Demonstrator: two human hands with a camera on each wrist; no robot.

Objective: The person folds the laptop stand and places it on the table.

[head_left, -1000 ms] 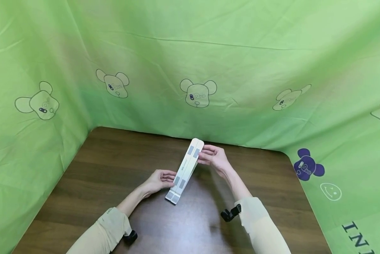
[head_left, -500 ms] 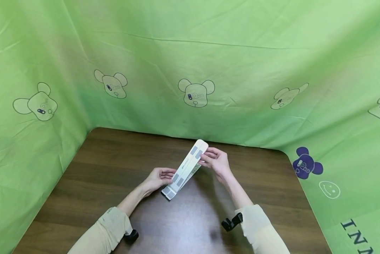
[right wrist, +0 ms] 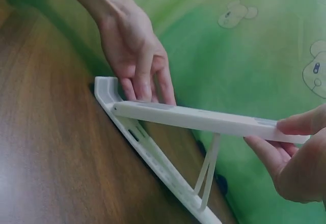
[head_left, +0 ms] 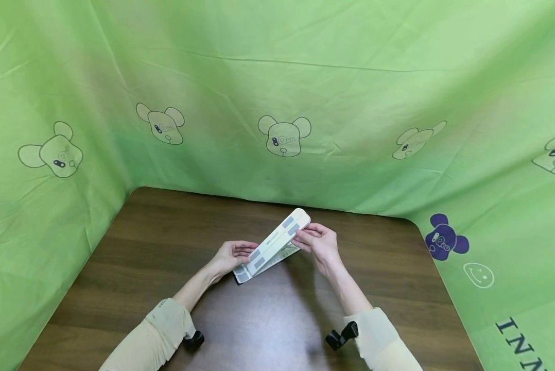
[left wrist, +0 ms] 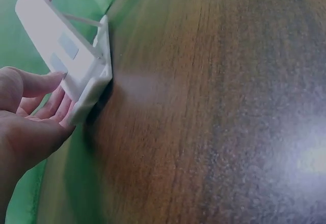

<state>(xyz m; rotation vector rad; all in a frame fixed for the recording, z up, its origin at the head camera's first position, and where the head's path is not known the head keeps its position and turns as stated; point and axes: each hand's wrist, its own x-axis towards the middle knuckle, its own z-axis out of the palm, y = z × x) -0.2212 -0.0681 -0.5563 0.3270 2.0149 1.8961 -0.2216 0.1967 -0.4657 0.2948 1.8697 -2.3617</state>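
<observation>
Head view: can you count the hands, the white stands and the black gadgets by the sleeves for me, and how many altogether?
Hands: 2
White stand: 1
Black gadgets by the sleeves: 2
Total: 5

Green cloth (head_left: 240,31) hung behind the dark wooden table (head_left: 166,226) and along both its sides, a long crease (head_left: 305,63) running across the back. From where I stood I saw outlined bear heads (head_left: 283,139) spaced along it, each with a little dark mark. Over on the right were a purple bear head (head_left: 446,243), a pale smiley (head_left: 479,275) and dark slanting letters (head_left: 519,343). Light threw a glare (head_left: 268,319) on the table's near part.
</observation>
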